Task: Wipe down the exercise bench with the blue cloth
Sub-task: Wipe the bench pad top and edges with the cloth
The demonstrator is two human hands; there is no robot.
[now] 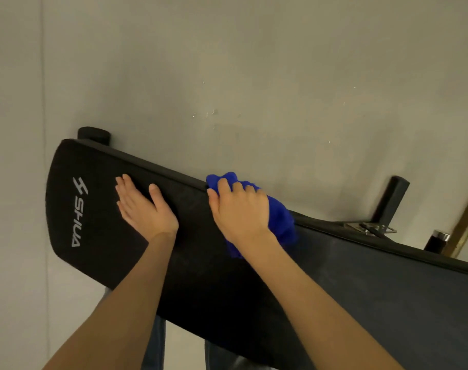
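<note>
A long black padded exercise bench (201, 263) runs diagonally from upper left to lower right, with a white logo near its left end. My left hand (142, 206) lies flat on the pad beside the logo, fingers straight. My right hand (238, 209) grips a bunched blue cloth (281, 217) at the bench's far edge, fingers curled over the edge. Part of the cloth is hidden under that hand.
Pale grey floor surrounds the bench. A black round foot (94, 134) shows behind the left end. At the right are a black upright post (390, 198), a metal bracket (369, 228) and a black cylinder with a chrome cap (438, 240). A brass-coloured strip (465, 217) crosses the right edge.
</note>
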